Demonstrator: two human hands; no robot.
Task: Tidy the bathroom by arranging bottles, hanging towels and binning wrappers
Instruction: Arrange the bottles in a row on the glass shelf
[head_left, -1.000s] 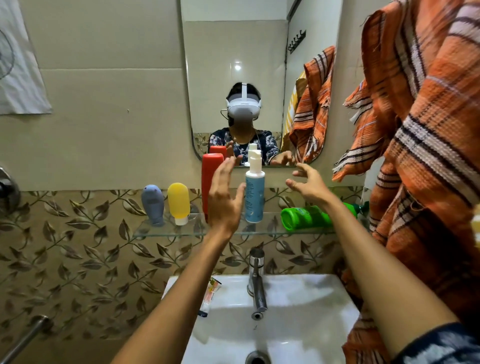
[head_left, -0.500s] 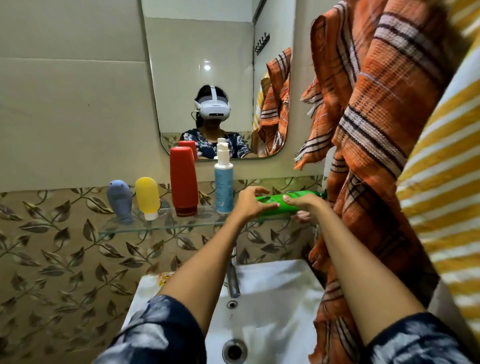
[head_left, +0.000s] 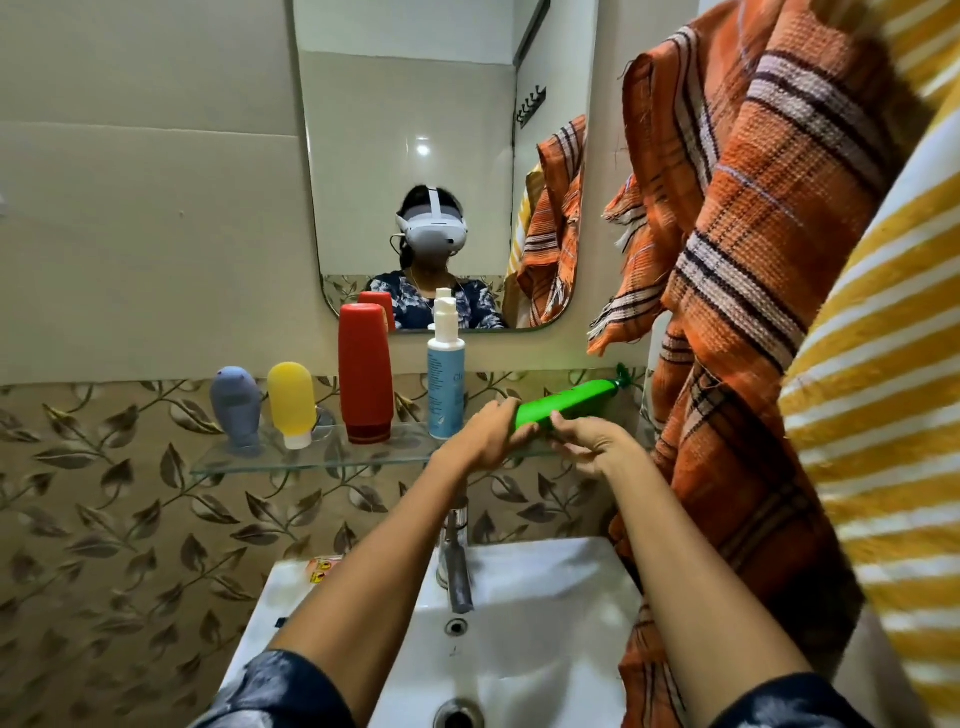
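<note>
A green bottle (head_left: 571, 400) lies tilted at the right end of the glass shelf (head_left: 291, 460), its cap end raised toward the wall. My left hand (head_left: 485, 434) grips its lower end and my right hand (head_left: 592, 441) holds it from below. Upright on the shelf stand a grey-blue bottle (head_left: 236, 408), a yellow bottle (head_left: 292, 402), a red bottle (head_left: 365, 371) and a white-and-blue pump bottle (head_left: 445, 379). An orange checked towel (head_left: 737, 291) hangs at the right, and a yellow striped towel (head_left: 883, 395) hangs beside it. A wrapper (head_left: 319, 564) lies on the sink's left rim.
A white sink (head_left: 550, 644) with a chrome tap (head_left: 456, 558) sits below the shelf. A mirror (head_left: 441, 130) hangs above and reflects a person wearing a headset. The wall behind has leaf-patterned tiles. The towels crowd the right side.
Both hands dropped from beside the pump bottle to the lying green bottle and took hold of it. Its cap end now lifts off the shelf. The view shifted right.
</note>
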